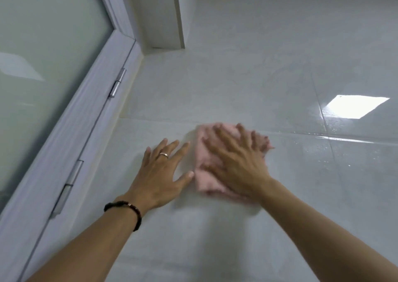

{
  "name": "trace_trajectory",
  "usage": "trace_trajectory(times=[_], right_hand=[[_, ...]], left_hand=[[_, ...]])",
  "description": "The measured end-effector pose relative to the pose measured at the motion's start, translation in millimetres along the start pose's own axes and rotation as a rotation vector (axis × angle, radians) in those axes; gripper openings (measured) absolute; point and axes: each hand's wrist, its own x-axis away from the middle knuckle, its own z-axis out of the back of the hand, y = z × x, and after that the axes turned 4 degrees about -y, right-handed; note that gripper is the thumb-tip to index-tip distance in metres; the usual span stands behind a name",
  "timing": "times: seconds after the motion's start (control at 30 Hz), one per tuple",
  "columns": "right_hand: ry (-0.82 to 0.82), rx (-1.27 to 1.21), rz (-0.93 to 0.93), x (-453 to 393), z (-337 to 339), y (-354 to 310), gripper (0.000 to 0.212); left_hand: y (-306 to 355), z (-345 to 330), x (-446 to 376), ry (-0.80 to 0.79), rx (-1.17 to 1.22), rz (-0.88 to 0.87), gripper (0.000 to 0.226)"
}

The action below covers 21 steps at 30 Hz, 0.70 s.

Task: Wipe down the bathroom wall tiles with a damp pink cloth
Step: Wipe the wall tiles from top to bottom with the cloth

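The left hand [160, 174], with a dark beaded bracelet [127, 213] at its wrist and a ring [164, 155] on one finger, lies flat with fingers spread on the glossy pale grey wall tiles [237, 87]. Just beside it, the right hand [237, 163], blurred, presses spread fingers onto the folded pink cloth [202, 163] against the tiles. Farther left stands a frosted glass door [43, 44] with metal hinges [117, 83].

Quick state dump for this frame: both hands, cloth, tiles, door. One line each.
right hand: fingers spread flat, pressing the pink cloth against the wall; blurred
left hand: fingers straight and spread, lying flat against the tile beside the cloth, holding nothing
pink cloth: bunched flat under the right hand
wall tiles: glossy, droplets and wet streaks at right
glass door: frosted; open or closed cannot be told
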Motion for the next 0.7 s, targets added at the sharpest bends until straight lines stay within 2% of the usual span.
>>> trace_trajectory(times=[0.13,0.23,0.33,0.43,0.5,0.63,0.7], right_hand=[[0.098,0.108,-0.220,-36.8,18.0,5.8,0.079],[-0.003,-0.031,-0.086,-21.0,4.8,-49.5,0.084],[-0.048,0.052,0.106,-14.6,3.0,-59.0,0.083],[-0.065,0.055,-0.020,-57.5,19.8,-39.2,0.082],[-0.046,0.013,-0.069,-69.5,21.3,-57.2,0.080],[0.001,0.088,0.367,-47.9,8.1,-91.1,0.085],[-0.002,0.101,0.381,-74.9,16.4,-73.7,0.087]], left_hand=[[-25.5,7.4,13.1,0.045,-0.151,0.127,0.070],[-42.1,7.8,28.9,-0.020,-0.185,0.199,0.076],[-54.9,8.5,39.2,-0.089,-0.173,0.200,0.076],[-60.6,12.9,43.7,-0.073,-0.237,0.184,0.077],[-64.1,14.9,47.2,-0.095,-0.273,0.192,0.079],[-72.8,14.8,55.4,-0.116,-0.260,0.202,0.085],[-75.9,14.8,57.2,-0.102,-0.263,0.210,0.089]])
